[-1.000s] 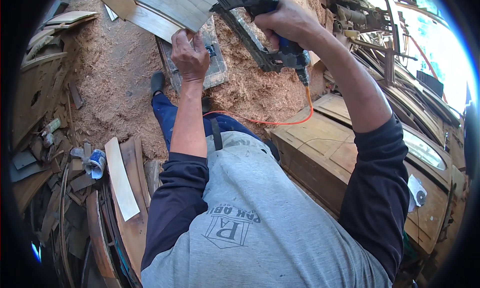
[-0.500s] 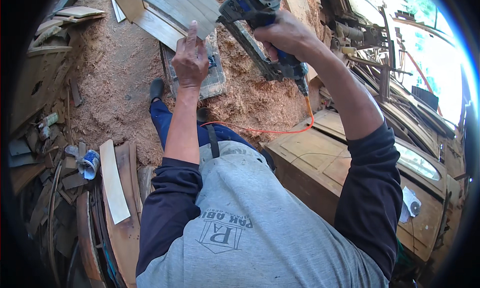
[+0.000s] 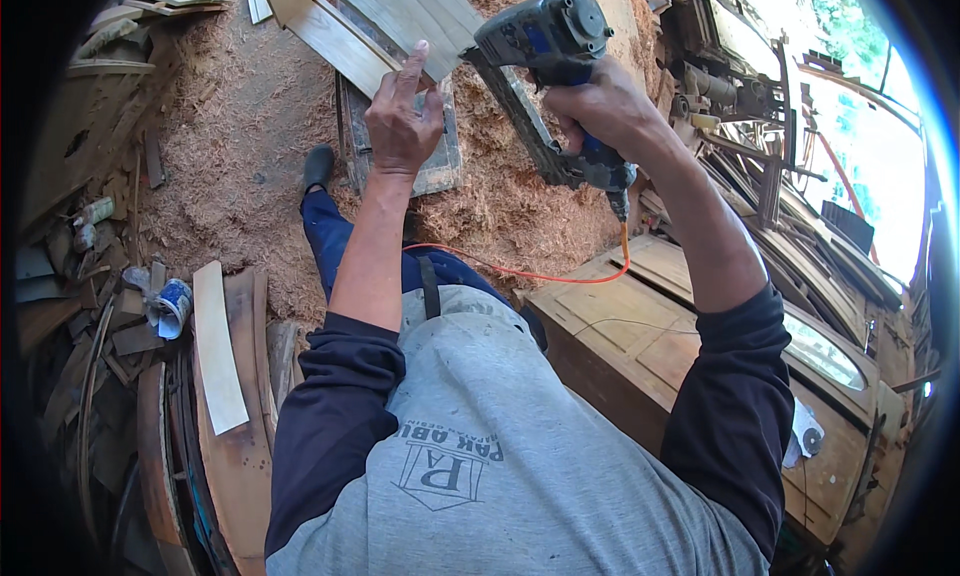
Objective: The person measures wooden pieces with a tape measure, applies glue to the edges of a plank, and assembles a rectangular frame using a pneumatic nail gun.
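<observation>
My right hand is wrapped round the handle of a dark blue and black nail gun, whose long magazine slants toward me. An orange air hose runs from its handle end back to my waist. The gun's nose is close to the right edge of a pale wooden frame of flat boards with a gap between them; contact is not clear. My left hand grips the frame's near end, index finger stretched along it and other fingers partly hidden. Beneath is a worn low wooden stand.
Wood shavings cover the floor ahead. A panelled wooden door lies to my right, with stacked planks beyond it. Offcuts, curved boards and a blue and white can crowd the left. My foot is beside the stand.
The nail gun has moved right and a little nearer to me in my right hand. My left hand and the wooden frame have shifted slightly right. The view has tilted a little.
</observation>
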A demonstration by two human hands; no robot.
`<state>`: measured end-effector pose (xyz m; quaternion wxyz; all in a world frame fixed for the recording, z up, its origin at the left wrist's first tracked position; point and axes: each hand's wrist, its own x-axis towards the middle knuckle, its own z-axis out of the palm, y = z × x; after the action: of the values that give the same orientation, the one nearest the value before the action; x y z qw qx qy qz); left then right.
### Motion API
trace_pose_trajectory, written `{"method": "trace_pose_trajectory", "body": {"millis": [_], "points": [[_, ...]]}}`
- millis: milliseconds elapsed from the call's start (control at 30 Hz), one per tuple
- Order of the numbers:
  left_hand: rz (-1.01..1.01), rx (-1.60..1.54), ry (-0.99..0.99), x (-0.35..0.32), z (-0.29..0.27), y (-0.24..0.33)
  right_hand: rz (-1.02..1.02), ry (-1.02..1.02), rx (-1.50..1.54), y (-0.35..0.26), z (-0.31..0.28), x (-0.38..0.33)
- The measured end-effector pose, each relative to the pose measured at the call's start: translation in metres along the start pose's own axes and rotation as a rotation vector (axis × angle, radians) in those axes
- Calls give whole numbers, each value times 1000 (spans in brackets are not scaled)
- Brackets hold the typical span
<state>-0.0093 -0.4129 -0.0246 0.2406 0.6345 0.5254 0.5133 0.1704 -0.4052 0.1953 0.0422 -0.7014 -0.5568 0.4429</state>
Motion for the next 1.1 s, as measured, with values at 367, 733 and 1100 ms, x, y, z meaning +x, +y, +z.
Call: {"method": "trace_pose_trajectory", "body": {"millis": [367, 733, 1100], "points": [[-17, -34, -6, -1, 0, -2, 40, -66, 11, -9, -9, 10], [-2, -1, -19, 4, -1, -1, 20, 5, -110, -3, -4, 8], [13, -21, -27, 2, 0, -1, 12, -30, -44, 1, -8, 10]]}}
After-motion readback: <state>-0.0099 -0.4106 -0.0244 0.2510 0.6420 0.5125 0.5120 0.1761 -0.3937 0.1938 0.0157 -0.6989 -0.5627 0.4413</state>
